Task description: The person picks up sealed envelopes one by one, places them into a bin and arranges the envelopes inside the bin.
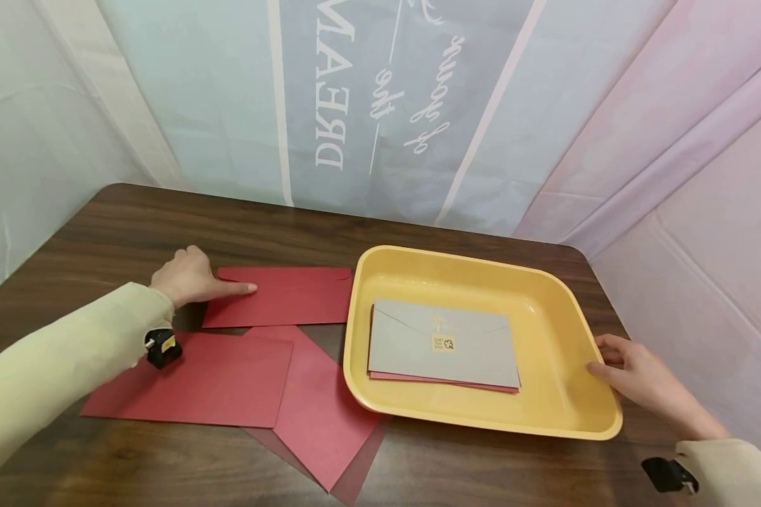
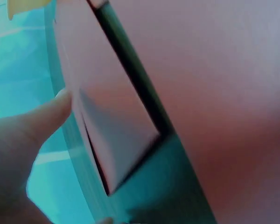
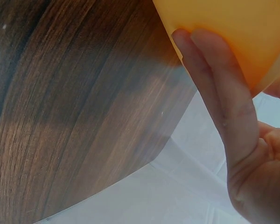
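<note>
My left hand [image 1: 187,278] is at the left end of a red envelope [image 1: 292,299], one straight finger or thumb lying over it. In the left wrist view, the extended digit [image 2: 42,119] meets that envelope's edge beside its flap; the other fingers are mostly hidden. With my right hand [image 1: 637,373] I grip the right rim of a yellow plastic tray [image 1: 564,338], thumb over the rim. Two long fingers [image 3: 219,74] press the tray's outer wall in the right wrist view. Inside the tray, a grey envelope [image 1: 412,345] with a small sticker tops a reddish one.
More red envelopes overlap at front left: a large one [image 1: 228,387] and an angled one [image 1: 323,415], partly covered by the tray's left edge. All stand on a dark wooden table [image 1: 184,465]. Printed fabric [image 1: 228,105] hangs behind the table's far edge.
</note>
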A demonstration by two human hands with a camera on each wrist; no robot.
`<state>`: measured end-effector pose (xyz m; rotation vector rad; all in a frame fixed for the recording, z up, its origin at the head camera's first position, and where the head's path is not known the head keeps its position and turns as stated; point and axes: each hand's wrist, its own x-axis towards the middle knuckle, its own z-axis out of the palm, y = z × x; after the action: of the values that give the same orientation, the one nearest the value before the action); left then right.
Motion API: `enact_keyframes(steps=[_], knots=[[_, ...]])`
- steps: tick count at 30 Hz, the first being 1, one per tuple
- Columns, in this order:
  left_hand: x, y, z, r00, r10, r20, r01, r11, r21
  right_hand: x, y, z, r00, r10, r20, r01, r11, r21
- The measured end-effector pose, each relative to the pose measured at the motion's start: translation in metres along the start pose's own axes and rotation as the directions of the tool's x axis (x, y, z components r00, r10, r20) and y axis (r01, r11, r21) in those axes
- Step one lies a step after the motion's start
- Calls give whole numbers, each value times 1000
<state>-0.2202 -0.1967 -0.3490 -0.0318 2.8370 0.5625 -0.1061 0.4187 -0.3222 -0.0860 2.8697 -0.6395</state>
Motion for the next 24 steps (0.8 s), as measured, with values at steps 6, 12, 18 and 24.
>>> enact_keyframes(steps=[6, 12, 18, 24], knots=[[-3, 4, 3, 995, -44, 86, 39, 997, 63, 1, -1, 0, 1000, 1, 4, -1, 1000, 3], [-4, 7, 5, 994, -41, 98, 31, 994, 100, 1, -2, 0, 1000, -7, 3, 7, 1000, -2], [-4, 10, 7, 991, -38, 131, 26, 995, 96, 1, -2, -1, 1000, -11, 1, 11, 1000, -2], [-5, 12, 7, 986, -41, 159, 29, 996, 80, 0, -2, -1, 1000, 0, 9, 0, 1000, -10]])
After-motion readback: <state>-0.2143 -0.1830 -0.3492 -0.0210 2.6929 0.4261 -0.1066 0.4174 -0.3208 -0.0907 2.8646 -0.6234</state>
